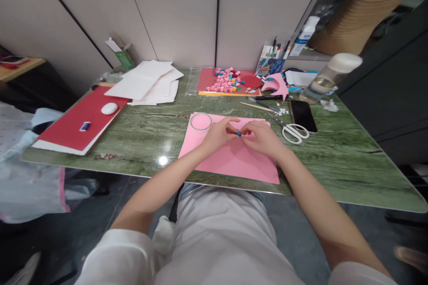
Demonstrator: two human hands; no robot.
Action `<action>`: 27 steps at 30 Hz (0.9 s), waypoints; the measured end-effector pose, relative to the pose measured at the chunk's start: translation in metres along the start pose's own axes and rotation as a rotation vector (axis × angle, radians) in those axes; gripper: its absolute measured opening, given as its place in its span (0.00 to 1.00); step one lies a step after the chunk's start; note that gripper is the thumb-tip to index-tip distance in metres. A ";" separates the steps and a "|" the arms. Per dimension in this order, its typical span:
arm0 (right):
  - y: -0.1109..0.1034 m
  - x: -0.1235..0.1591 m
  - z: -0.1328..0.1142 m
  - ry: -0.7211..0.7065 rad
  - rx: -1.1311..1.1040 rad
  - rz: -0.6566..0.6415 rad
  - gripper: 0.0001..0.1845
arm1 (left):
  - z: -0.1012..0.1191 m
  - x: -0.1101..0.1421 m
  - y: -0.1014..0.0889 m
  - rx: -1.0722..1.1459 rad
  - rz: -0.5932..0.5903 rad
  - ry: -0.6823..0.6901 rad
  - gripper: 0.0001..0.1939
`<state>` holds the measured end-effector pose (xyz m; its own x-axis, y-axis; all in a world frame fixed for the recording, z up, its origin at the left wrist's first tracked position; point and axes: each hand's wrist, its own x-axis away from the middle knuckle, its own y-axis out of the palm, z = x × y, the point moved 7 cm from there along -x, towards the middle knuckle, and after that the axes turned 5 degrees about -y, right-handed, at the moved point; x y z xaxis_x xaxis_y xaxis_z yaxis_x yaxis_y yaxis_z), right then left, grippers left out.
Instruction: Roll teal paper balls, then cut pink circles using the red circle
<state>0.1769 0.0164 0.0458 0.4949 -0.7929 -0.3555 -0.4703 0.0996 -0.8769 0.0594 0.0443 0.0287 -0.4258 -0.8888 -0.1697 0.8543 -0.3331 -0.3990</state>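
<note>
My left hand (219, 132) and my right hand (262, 136) meet over a pink sheet of paper (230, 158) on the green table (143, 142). Both hands pinch a tiny blue piece (238, 133) between their fingertips. A clear round lid or dish (201, 121) lies on the sheet's far left corner, just left of my left hand. Further back, a pile of small pink, blue and yellow folded pieces (227, 80) sits on a red sheet.
White-handled scissors (290, 131) and a black phone (302, 116) lie right of my hands, with pens and sticks behind. A bottle (326, 78) stands at the right. White sheets (149, 82), a red board (78, 120) with a white mouse (109, 108) lie left.
</note>
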 end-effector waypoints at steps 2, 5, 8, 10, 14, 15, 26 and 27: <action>-0.003 0.000 -0.001 -0.006 -0.021 0.022 0.06 | -0.001 0.000 0.000 0.004 0.001 -0.003 0.23; -0.005 0.000 -0.004 -0.027 -0.034 0.035 0.08 | -0.002 -0.001 0.000 -0.013 0.007 0.003 0.23; -0.002 0.000 -0.005 -0.031 -0.023 0.022 0.09 | -0.002 -0.001 0.000 -0.056 0.013 0.003 0.24; 0.000 0.000 -0.005 -0.028 -0.013 0.011 0.09 | -0.002 0.000 0.000 -0.094 0.018 -0.001 0.23; 0.003 0.000 -0.003 -0.021 0.018 -0.009 0.09 | -0.003 0.001 0.002 -0.148 0.010 0.015 0.22; 0.004 0.000 -0.003 -0.018 0.028 -0.012 0.08 | -0.003 0.001 0.003 -0.156 0.002 0.022 0.23; 0.006 -0.001 -0.004 -0.009 0.069 -0.039 0.05 | -0.001 0.003 0.009 -0.131 -0.025 0.054 0.23; 0.005 -0.001 -0.004 -0.008 0.063 -0.033 0.05 | 0.000 0.004 0.009 -0.118 -0.017 0.052 0.23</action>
<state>0.1714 0.0154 0.0435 0.5158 -0.7913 -0.3283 -0.4063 0.1114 -0.9069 0.0652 0.0383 0.0244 -0.4575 -0.8647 -0.2072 0.8071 -0.3059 -0.5050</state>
